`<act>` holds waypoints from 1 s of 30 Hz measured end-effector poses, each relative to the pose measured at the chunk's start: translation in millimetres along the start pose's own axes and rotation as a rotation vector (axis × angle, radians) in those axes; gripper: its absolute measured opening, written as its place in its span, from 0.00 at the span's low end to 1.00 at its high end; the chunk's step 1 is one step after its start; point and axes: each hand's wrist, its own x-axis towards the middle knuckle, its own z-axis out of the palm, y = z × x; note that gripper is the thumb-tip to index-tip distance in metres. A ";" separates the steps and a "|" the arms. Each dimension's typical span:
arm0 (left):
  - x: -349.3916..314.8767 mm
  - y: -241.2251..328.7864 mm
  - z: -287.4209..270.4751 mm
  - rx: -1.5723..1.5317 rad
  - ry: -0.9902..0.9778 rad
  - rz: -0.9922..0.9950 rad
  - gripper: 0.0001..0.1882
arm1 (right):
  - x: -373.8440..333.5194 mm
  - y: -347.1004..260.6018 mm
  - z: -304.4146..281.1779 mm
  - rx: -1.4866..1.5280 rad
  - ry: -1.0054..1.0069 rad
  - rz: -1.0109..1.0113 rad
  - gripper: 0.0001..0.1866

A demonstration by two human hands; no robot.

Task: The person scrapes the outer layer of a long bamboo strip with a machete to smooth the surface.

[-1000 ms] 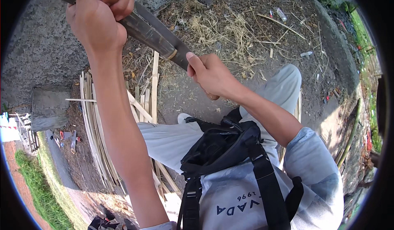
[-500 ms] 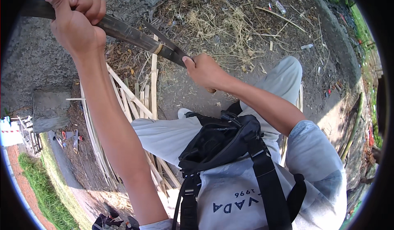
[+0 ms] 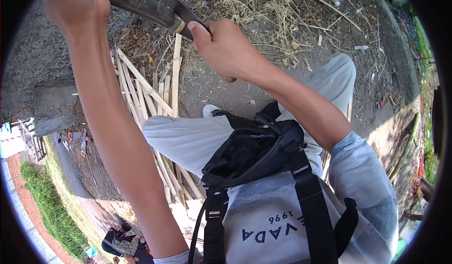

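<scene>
A dark bamboo pole [image 3: 141,6] slants across the upper left, with a pale ring at its near end. At the top left, my left hand [image 3: 77,5] is closed round the pole, its fingers partly cut off by the picture's edge. My right hand [image 3: 226,49] grips a long knife; its dark blade [image 3: 172,1] points up and left along the pole's upper side. Below my fist the butt of the knife's wooden handle [image 3: 229,79] sticks out. Whether the blade touches the bamboo I cannot tell.
Pale split strips [image 3: 175,75] lie in a bundle beside my bent left leg [image 3: 188,134]. Dry shavings [image 3: 259,9] cover the ground ahead. A concrete block [image 3: 55,105] stands at the left; another person [image 3: 127,243] sits at the lower left. A black bag [image 3: 254,153] hangs at my waist.
Both hands have moved up and slightly left in the picture, the right one further. The knife has shifted up along the pole with it. The view has tilted a little.
</scene>
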 end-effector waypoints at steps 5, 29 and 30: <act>-11.0 -2.0 19.0 -0.066 0.107 -0.048 0.13 | 15.2 41.3 -1.6 -0.109 0.025 0.053 0.26; -15.3 8.0 17.5 -0.036 0.134 -0.041 0.17 | 8.5 63.8 1.0 0.001 -0.011 0.142 0.25; -18.1 3.0 18.0 -0.033 0.146 -0.068 0.19 | 12.3 63.4 -0.8 0.001 -0.002 0.150 0.25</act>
